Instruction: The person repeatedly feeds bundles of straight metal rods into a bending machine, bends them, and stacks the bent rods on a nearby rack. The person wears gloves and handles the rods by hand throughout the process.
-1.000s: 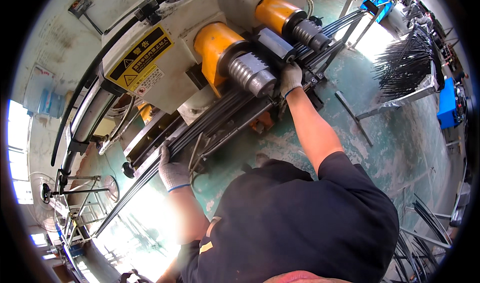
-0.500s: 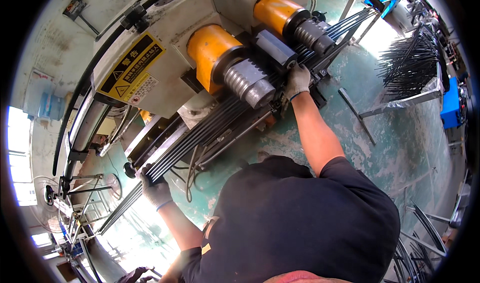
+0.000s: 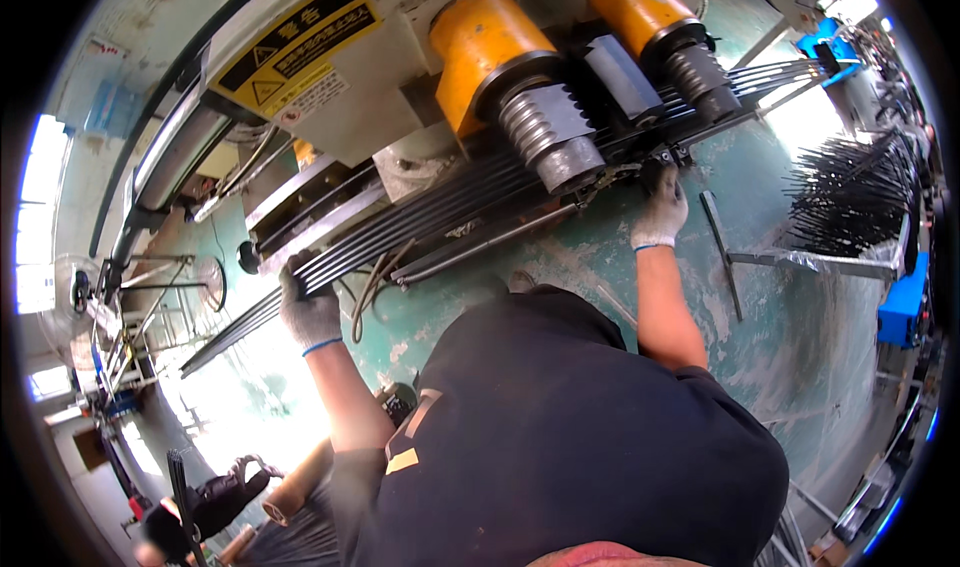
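Gloved left hand (image 3: 309,312) fingers grip black rods (image 3: 440,207); right hand (image 3: 660,212) unclear; two yellow rollers (image 3: 480,42).

Head cam looks steeply down, close over machine (image 3: 400,87).

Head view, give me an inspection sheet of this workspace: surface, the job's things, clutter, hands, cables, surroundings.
Surface: green floor, worn and patchy.
Job's things: bundle of dark rods lying through the machine, under two ribbed rollers with yellow housings.
Clutter: loose bar on the floor.
Hands: left hand, gloved, grips the rods; right hand, gloved, at the rods beside the near roller.
Cables: thin loops hanging below the rods.
Surroundings: rack of dark rods at right; fan at left.
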The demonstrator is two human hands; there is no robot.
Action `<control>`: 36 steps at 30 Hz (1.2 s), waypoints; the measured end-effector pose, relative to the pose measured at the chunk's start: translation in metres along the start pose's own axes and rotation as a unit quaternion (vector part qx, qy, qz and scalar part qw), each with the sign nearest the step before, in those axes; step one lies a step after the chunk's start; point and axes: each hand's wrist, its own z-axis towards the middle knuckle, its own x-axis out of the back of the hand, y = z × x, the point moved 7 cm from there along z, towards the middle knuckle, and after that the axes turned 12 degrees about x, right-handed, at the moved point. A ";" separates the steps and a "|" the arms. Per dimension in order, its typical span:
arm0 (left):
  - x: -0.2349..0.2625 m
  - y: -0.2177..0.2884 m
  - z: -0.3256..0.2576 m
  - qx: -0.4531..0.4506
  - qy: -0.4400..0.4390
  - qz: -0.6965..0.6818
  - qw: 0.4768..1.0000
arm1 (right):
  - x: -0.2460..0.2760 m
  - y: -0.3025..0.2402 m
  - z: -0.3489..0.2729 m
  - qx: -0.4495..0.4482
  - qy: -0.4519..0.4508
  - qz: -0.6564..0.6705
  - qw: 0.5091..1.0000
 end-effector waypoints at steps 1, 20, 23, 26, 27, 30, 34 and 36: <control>-0.006 -0.003 -0.003 0.000 -0.002 0.008 1.000 | 0.012 0.009 0.001 -0.018 0.006 0.012 1.000; -0.059 -0.077 -0.047 0.183 -0.047 -0.099 0.977 | 0.001 0.038 -0.031 -0.027 -0.095 -0.230 0.968; -0.025 -0.023 -0.047 0.106 0.001 -0.132 0.986 | 0.032 0.070 -0.014 0.005 -0.124 -0.183 0.975; 0.015 0.044 -0.048 0.007 0.070 -0.166 0.984 | 0.052 0.086 -0.009 0.059 -0.167 -0.318 0.931; 0.028 0.070 -0.048 -0.028 0.103 -0.161 0.981 | 0.058 0.089 -0.016 0.054 -0.159 -0.338 0.926; 0.087 0.140 -0.034 -0.069 0.103 -0.195 0.973 | 0.074 0.097 -0.043 0.045 -0.149 -0.390 0.908; 0.197 0.248 -0.002 -0.127 0.086 -0.204 0.967 | 0.069 0.094 -0.107 0.019 -0.091 -0.476 0.874; 0.244 0.304 0.005 -0.148 0.099 -0.192 0.965 | 0.057 0.090 -0.142 -0.020 -0.111 -0.457 0.882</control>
